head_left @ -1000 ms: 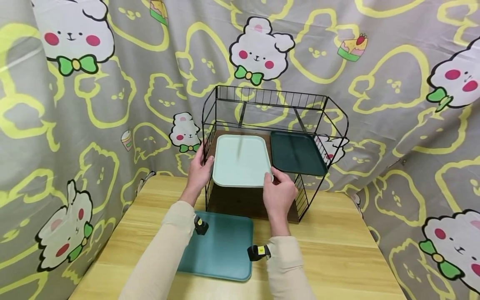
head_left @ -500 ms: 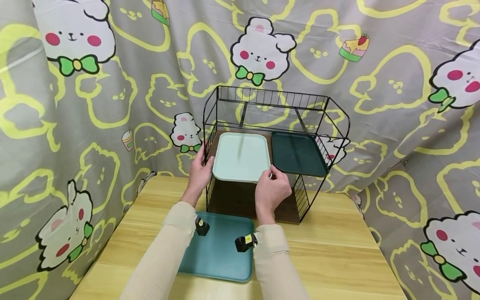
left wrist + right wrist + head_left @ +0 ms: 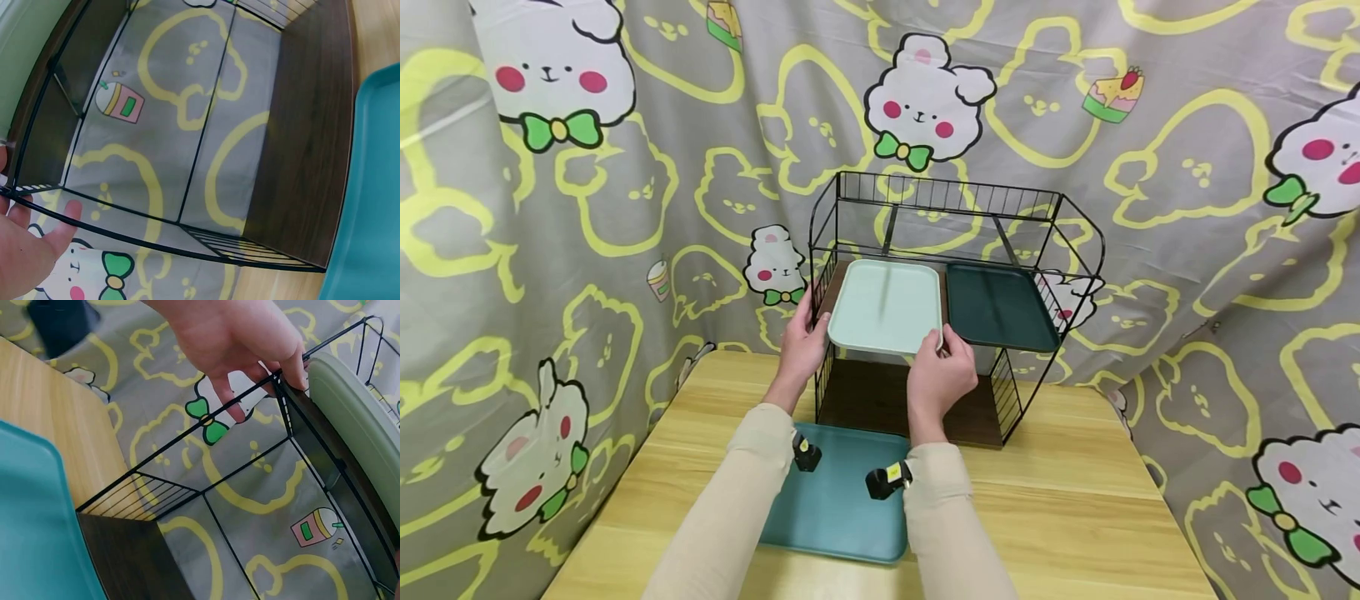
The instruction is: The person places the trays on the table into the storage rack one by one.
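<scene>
A pale mint tray (image 3: 886, 305) lies on the upper shelf of a black wire rack (image 3: 955, 196), beside a dark green tray (image 3: 1000, 307) on its right. My left hand (image 3: 803, 342) holds the mint tray's left edge by the rack's side. My right hand (image 3: 942, 375) pinches its front right corner, thumb on top. In the right wrist view the fingers (image 3: 294, 369) touch the mint tray's rim (image 3: 356, 412). The left wrist view shows my left hand (image 3: 25, 244) low by the rack's wire (image 3: 187, 237), with the mint tray (image 3: 19, 44) at the top left.
A teal tray (image 3: 842, 500) lies flat on the wooden table (image 3: 1075, 517) under my forearms, in front of the rack. The rack's lower shelf (image 3: 887, 400) is dark brown board. A printed curtain (image 3: 625, 208) hangs close behind and at both sides.
The mint tray has slid farther back onto the upper shelf, and both hands have moved forward with it.
</scene>
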The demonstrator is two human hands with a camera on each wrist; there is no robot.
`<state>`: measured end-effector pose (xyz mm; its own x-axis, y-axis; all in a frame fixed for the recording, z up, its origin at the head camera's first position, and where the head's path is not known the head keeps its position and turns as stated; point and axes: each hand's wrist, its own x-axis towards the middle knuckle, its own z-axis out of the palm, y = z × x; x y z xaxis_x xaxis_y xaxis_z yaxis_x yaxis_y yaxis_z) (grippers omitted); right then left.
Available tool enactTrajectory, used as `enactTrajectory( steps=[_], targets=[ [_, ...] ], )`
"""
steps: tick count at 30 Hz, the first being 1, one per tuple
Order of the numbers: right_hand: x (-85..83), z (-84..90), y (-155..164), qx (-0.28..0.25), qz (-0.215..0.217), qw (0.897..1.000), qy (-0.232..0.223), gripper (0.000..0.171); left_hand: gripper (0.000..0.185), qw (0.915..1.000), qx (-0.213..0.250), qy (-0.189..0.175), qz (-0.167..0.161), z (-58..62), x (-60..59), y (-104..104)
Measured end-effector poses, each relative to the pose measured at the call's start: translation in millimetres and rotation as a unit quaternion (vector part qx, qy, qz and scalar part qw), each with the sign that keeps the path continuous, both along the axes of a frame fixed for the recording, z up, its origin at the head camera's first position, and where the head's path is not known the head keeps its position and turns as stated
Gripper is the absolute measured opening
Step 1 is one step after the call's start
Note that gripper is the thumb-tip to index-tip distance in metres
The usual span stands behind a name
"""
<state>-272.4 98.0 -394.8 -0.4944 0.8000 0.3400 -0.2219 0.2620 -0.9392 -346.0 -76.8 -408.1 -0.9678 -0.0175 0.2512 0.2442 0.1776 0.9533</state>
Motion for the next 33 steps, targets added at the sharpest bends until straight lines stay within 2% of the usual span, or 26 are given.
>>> enactTrajectory(
  steps=[9,16,20,33],
  targets=[
    [25.4,-8.4,7,0.036,0.09,0.995,0.027,0.037,0.064,0.9998,0.019,0.002,-0.002,-0.5,-1.1,-1],
    [33.8,-16.1,9,0.11,0.132,0.985,0.026,0.053,0.064,0.9997,0.023,-0.001,-0.01,-0.8,-0.9,0],
    [30.3,-15.5,10,0.131,0.124,0.983,0.026,0.056,0.064,0.9997,0.021,0.004,-0.01,-0.6,-1.1,0],
    [-2.5,-5.3,4,0.108,0.053,0.993,-0.012,0.053,0.065,0.9997,0.019,-0.006,-0.013,-0.5,1.5,-1]
  ],
)
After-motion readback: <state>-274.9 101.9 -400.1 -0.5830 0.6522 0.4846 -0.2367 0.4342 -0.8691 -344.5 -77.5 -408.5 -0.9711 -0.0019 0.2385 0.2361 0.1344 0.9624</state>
